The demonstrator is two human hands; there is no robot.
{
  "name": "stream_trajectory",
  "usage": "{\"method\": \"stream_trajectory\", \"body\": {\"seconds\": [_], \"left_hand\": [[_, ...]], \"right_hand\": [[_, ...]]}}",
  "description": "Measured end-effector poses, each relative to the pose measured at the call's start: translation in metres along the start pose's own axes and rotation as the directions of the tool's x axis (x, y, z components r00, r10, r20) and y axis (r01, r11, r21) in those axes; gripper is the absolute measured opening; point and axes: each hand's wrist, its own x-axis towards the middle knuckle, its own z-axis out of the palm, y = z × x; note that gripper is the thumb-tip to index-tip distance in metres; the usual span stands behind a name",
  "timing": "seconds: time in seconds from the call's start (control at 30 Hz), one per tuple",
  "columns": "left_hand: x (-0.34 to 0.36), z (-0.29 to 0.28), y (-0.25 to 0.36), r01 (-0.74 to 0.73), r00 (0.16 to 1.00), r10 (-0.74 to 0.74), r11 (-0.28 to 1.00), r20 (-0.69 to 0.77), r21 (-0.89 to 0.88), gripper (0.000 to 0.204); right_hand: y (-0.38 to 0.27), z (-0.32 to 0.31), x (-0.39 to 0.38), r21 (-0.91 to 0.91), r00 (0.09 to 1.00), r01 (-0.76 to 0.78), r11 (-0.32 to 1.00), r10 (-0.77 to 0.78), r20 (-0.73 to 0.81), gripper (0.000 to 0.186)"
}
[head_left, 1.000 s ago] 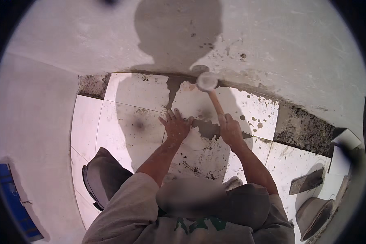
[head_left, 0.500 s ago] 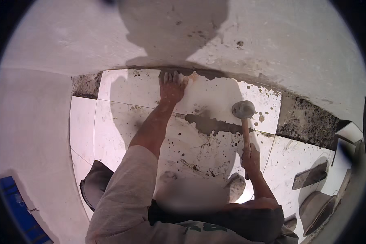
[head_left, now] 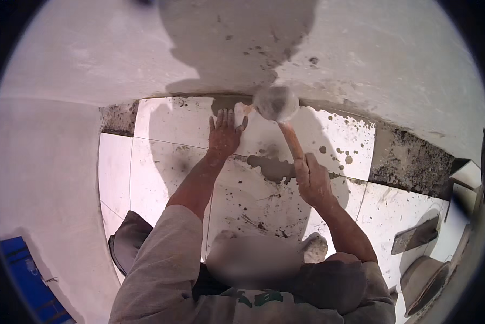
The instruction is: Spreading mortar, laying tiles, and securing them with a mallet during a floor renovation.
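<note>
Mallet has shifted leftward, contents of bucket unclear

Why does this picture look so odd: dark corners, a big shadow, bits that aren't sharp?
In the head view, the fisheye lens gives black corners and bowed edges; a head-shaped shadow falls on the wall; brightly lit tiles look washed out; the mallet in the right hand looks smeared at its head, probably from motion.
</note>
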Motion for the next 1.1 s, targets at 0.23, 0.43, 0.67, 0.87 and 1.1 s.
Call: {"method": "stream_trajectory", "body": {"seconds": [0.23,0.43,0.67,0.87,1.1], "left_hand": [[0.000,0.014,-0.002,0.103,0.988,-0.129,0.958,-0.082,-0.266,0.064],[0.000,0.001,-0.001,0.052,0.997,-0.058,0.991,-0.050,-0.121,0.066],[-0.003,-0.016,0.004,0.104,0.995,-0.102,0.985,0.016,-0.137,0.052],[-0.047,0.003,0.029,0.274,0.960,-0.278,0.951,-0.009,-0.146,0.060],[-0.121,0.012,0.071,0.518,0.851,-0.504,0.757,0.147,-0.398,0.060]], "right_hand": [[-0.011,0.036,0.058,-0.433,0.997,-0.008,0.901,0.039,0.064,0.041],[0.010,0.044,0.038,-0.355,0.985,0.175,0.918,-0.162,0.065,0.043],[0.047,0.008,-0.063,-0.186,0.993,-0.116,0.976,0.117,-0.006,0.035],[0.083,0.004,-0.110,-0.013,0.946,-0.309,0.951,0.306,-0.104,0.039],[0.096,0.009,-0.121,0.205,0.912,-0.353,0.913,0.385,-0.143,0.042]]}}
